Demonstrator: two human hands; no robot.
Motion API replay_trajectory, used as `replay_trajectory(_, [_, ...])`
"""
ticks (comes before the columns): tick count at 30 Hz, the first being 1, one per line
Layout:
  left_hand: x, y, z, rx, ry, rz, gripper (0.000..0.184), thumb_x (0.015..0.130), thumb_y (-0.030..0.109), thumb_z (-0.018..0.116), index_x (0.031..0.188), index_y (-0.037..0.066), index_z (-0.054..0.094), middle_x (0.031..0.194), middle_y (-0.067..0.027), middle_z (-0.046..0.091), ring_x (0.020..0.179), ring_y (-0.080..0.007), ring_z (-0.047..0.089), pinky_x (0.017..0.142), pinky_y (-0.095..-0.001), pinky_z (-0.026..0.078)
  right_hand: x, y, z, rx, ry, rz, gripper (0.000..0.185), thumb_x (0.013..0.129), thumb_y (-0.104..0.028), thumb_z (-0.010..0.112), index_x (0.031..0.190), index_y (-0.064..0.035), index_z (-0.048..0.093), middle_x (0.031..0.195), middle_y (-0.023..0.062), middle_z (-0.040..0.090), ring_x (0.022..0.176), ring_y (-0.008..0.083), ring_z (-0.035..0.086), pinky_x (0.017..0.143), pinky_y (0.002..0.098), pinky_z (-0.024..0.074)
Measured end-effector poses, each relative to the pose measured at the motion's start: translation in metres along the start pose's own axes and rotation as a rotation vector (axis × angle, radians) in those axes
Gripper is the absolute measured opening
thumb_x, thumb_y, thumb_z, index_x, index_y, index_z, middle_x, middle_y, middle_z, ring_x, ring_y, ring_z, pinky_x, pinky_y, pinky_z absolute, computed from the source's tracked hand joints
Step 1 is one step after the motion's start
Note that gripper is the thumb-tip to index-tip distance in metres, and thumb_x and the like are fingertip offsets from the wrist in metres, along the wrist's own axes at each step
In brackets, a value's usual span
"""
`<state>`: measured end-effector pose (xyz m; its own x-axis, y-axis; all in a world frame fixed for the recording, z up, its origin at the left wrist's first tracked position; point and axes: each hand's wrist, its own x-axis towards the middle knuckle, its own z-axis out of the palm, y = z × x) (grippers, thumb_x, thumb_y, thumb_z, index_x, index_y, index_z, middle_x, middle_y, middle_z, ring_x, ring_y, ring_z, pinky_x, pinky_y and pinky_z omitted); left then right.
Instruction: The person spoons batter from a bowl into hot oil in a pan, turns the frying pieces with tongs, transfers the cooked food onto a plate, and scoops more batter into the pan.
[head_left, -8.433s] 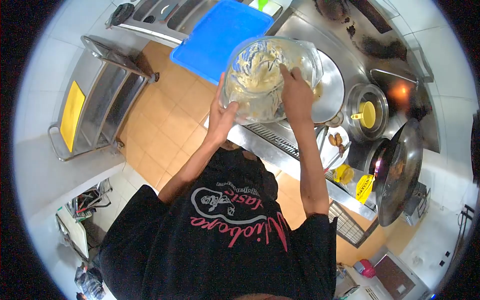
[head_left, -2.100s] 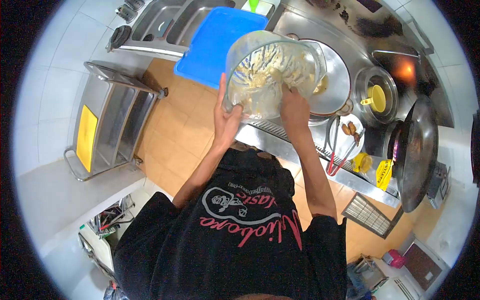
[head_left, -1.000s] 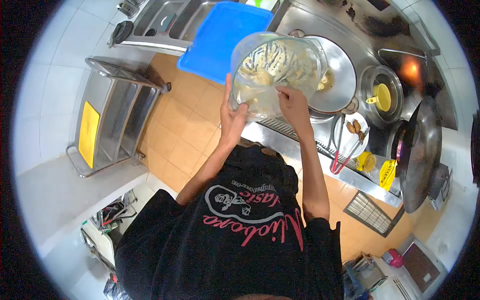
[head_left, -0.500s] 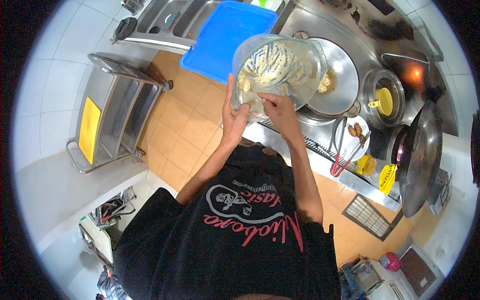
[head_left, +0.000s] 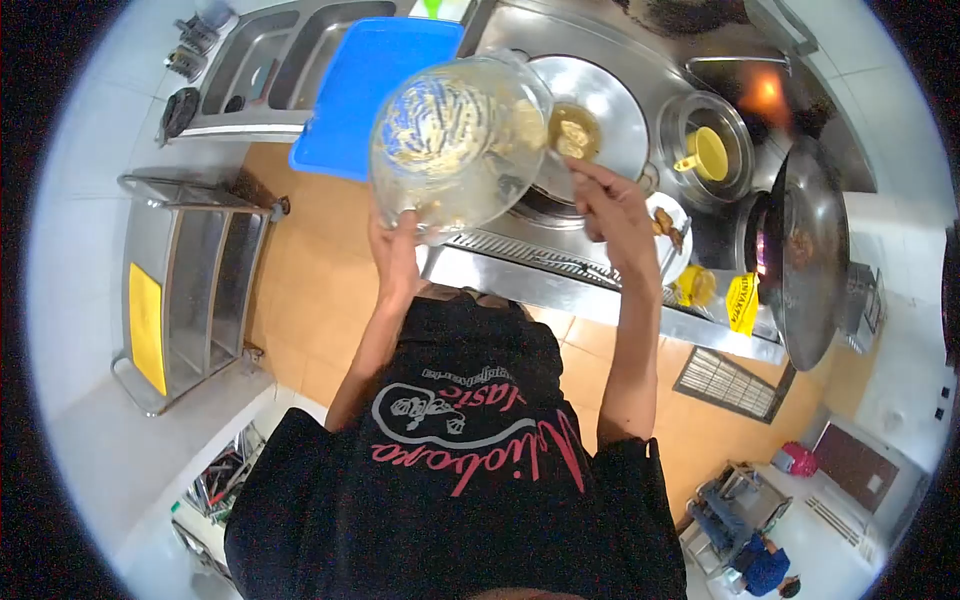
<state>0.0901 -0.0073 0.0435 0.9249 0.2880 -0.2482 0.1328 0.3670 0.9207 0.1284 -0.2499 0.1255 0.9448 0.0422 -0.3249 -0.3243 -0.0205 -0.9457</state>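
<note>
My left hand (head_left: pixel 398 255) grips the near rim of a clear glass bowl (head_left: pixel 455 150), whose inside is smeared with pale yellow batter. The bowl is tilted beside a wide metal wok (head_left: pixel 620 110). Oil pools in the wok, and a pale lump of batter (head_left: pixel 574 139) lies in it. Over the wok's near edge is my right hand (head_left: pixel 612 215), its fingers pinched together and pointing at the lump. Whatever they hold is hidden or too small to name.
A blue tray (head_left: pixel 345 110) lies left of the bowl. Right of the wok are a plate with browned pieces (head_left: pixel 680 240), a yellow dipper (head_left: pixel 708 155) in a metal pot, and a large dark wok (head_left: pixel 810 255). A person (head_left: pixel 765 565) is at lower right.
My right hand has moved out of the bowl and rightward to the wok. My left hand keeps hold of the bowl. The view has shifted, and a person has come into sight.
</note>
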Motion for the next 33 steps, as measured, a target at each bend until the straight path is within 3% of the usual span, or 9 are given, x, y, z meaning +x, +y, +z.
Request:
replay_trajectory(3, [0.008,-0.012,-0.012,0.095,-0.013,0.085,0.056,0.083,0.003,0.045,0.136,0.003,0.029,0.121,-0.0160,0.049,0.098,-0.0237,0.058,0.076,-0.0349,0.054,0.010,0.008,-0.040,-0.070,0.129,-0.028,0.030,0.090,-0.014,0.053,0.117,-0.0041,0.058,0.064,-0.0057,0.044,0.042,-0.0002,0.029,0.037,0.0169,0.0205])
replay_trajectory(7, [0.003,0.003,-0.008,0.058,0.049,-0.018,0.054,0.081,0.004,0.045,0.133,0.002,0.033,0.118,-0.0152,0.051,0.098,-0.0226,0.058,0.078,-0.0319,0.052,0.055,0.056,-0.083,-0.188,0.254,-0.120,0.029,0.090,-0.015,0.051,0.116,-0.0033,0.059,0.064,-0.0052,0.046,0.042,-0.0003,0.031,0.037,0.0179,0.0216])
replay_trajectory(9, [0.000,0.008,-0.006,0.051,0.056,-0.003,0.054,0.080,0.004,0.045,0.133,0.001,0.033,0.117,-0.0150,0.052,0.097,-0.0225,0.058,0.077,-0.0315,0.053,0.089,0.095,-0.104,-0.551,0.440,-0.259,0.025,0.085,-0.008,0.052,0.106,-0.0044,0.065,0.062,0.0084,0.058,0.059,0.0189,0.057,0.057,0.0308,0.0454])
replay_trajectory(10, [-0.001,0.008,-0.005,0.047,0.068,0.010,0.054,0.080,0.003,0.045,0.132,0.001,0.034,0.116,-0.0149,0.052,0.097,-0.0224,0.058,0.077,-0.0312,0.053,0.107,0.117,-0.113,-0.552,0.441,-0.259,0.025,0.085,-0.008,0.052,0.106,-0.0044,0.065,0.062,0.0084,0.058,0.059,0.0189,0.057,0.057,0.0308,0.0454])
replay_trajectory(12, [-0.001,0.006,-0.008,0.066,0.082,0.018,0.054,0.079,0.003,0.045,0.132,0.000,0.034,0.117,-0.0148,0.052,0.097,-0.0223,0.058,0.076,-0.0311,0.053,0.136,0.150,-0.127,-0.950,0.559,-0.479,0.030,0.080,-0.003,0.050,0.106,-0.0038,0.063,0.073,0.0200,0.062,0.072,0.0343,0.062,0.067,0.0401,0.0492])
replay_trajectory(17, [-0.003,0.006,-0.005,0.055,0.101,0.075,0.053,0.078,0.003,0.046,0.130,-0.001,0.035,0.118,-0.0145,0.051,0.098,-0.0218,0.056,0.074,-0.0306,0.054,0.154,0.153,-0.108,-1.131,0.562,-0.344,0.033,0.076,-0.001,0.049,0.107,-0.0030,0.059,0.077,0.0223,0.059,0.082,0.0369,0.061,0.070,0.0457,0.0470])
replay_trajectory(22, [-0.006,0.014,0.003,0.054,0.096,0.077,0.053,0.079,0.004,0.046,0.131,0.001,0.035,0.118,-0.0138,0.050,0.098,-0.0214,0.056,0.072,-0.0315,0.055,0.168,0.150,-0.098,-1.171,0.433,-0.031,0.048,0.075,-0.001,0.054,0.122,-0.0090,0.049,0.100,0.0248,0.047,0.088,0.0442,0.057,0.079,0.0482,0.0482])
replay_trajectory(33, [-0.002,0.008,0.001,0.035,0.144,-0.003,0.053,0.081,0.003,0.046,0.132,0.002,0.033,0.119,-0.0144,0.048,0.098,-0.0225,0.056,0.072,-0.0333,0.055,0.171,0.156,-0.097,-1.156,0.458,-0.092,0.048,0.076,-0.001,0.052,0.122,-0.0132,0.050,0.101,0.0238,0.045,0.082,0.0445,0.058,0.075,0.0476,0.0499])
